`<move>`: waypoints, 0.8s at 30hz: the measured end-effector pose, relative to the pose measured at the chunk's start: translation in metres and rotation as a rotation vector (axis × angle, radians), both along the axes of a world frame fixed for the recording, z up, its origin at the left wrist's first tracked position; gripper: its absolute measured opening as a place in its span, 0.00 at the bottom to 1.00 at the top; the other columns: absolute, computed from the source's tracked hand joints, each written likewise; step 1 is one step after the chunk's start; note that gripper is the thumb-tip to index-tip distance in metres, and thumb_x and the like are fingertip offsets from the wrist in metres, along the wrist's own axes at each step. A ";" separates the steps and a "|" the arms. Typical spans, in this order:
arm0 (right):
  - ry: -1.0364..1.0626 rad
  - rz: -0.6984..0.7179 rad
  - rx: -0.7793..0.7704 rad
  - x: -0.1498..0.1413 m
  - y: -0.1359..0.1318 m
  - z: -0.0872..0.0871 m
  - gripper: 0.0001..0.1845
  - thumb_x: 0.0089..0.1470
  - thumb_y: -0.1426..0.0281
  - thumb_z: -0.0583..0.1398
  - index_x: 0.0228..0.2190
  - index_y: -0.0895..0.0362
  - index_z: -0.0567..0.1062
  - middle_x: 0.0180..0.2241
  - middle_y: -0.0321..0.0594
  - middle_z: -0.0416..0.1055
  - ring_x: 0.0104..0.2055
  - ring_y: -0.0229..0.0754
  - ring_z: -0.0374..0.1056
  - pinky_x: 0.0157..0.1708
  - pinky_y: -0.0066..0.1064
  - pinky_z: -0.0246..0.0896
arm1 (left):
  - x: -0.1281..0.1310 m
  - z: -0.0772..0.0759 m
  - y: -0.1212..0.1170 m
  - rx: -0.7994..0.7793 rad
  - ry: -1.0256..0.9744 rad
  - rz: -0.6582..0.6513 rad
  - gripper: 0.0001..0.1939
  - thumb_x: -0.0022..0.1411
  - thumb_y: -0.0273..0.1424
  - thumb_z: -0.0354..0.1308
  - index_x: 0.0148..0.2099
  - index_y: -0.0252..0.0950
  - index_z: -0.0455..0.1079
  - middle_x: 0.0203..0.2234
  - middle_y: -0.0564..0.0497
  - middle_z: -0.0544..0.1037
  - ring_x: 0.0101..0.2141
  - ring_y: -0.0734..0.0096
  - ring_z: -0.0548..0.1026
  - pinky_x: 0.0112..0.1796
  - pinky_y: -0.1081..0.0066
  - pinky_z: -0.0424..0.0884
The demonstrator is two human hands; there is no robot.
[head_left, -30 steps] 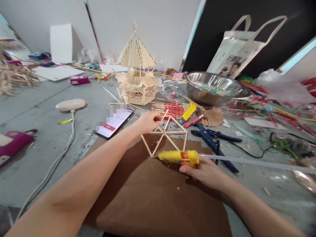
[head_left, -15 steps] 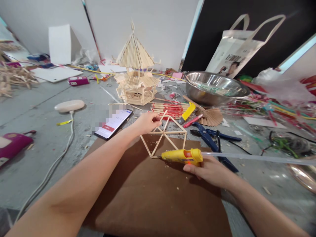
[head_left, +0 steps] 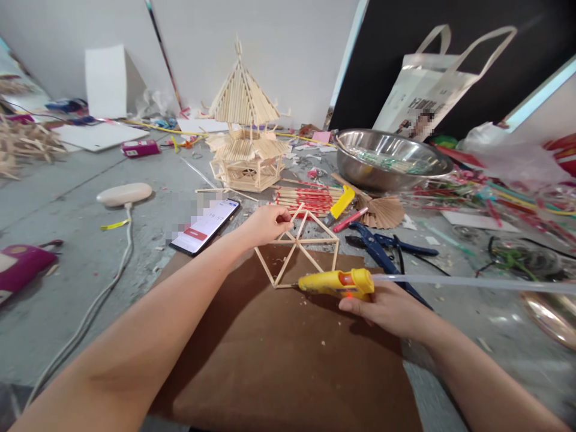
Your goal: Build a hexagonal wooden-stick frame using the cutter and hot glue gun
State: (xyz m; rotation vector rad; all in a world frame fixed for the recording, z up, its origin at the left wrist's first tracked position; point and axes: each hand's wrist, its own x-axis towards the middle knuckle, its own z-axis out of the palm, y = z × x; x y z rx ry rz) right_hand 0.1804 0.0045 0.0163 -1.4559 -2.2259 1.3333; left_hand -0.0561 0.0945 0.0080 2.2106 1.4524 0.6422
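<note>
My left hand (head_left: 270, 225) has its thumb and fingertips pinched together on the stick frame (head_left: 296, 241), at its upper-left part. From that pinch the frame spreads out between my 3 and 6 o'clock, over the brown sheet (head_left: 279, 366).

My right hand (head_left: 382, 309) is closed around the yellow glue gun (head_left: 335, 282), with the frame at about 10 o'clock from this grip. The nozzle points to 9 o'clock, right by the frame's bottom stick; I can't tell if it touches.

From my left hand, the phone (head_left: 204, 228) lies at 9 o'clock, the stick pagoda (head_left: 246, 159) stands at 11, the red-marked sticks (head_left: 308, 201) lie at 2, and the steel basin (head_left: 391, 171) sits farther off, also near 2. The blue pliers (head_left: 375, 246) lie at 12 from my right hand.
</note>
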 end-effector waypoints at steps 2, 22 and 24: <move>-0.002 -0.004 -0.020 0.002 0.001 0.001 0.19 0.45 0.58 0.55 0.38 0.53 0.72 0.28 0.34 0.70 0.31 0.39 0.64 0.30 0.28 0.58 | 0.000 0.000 0.000 -0.010 -0.006 -0.003 0.08 0.50 0.31 0.51 0.31 0.33 0.68 0.24 0.53 0.73 0.24 0.76 0.68 0.29 0.76 0.62; -0.015 0.024 0.006 0.010 0.003 0.005 0.17 0.45 0.59 0.55 0.37 0.51 0.72 0.29 0.34 0.71 0.30 0.39 0.65 0.31 0.31 0.61 | 0.001 0.001 0.000 -0.021 0.022 -0.008 0.09 0.50 0.32 0.51 0.30 0.32 0.68 0.23 0.52 0.72 0.23 0.76 0.67 0.27 0.76 0.62; -0.031 0.029 0.023 0.010 0.004 0.006 0.17 0.45 0.59 0.55 0.38 0.50 0.72 0.29 0.33 0.71 0.30 0.39 0.65 0.31 0.31 0.61 | 0.001 0.000 0.000 -0.023 0.025 -0.008 0.09 0.50 0.32 0.51 0.31 0.32 0.68 0.23 0.52 0.73 0.23 0.76 0.67 0.28 0.76 0.62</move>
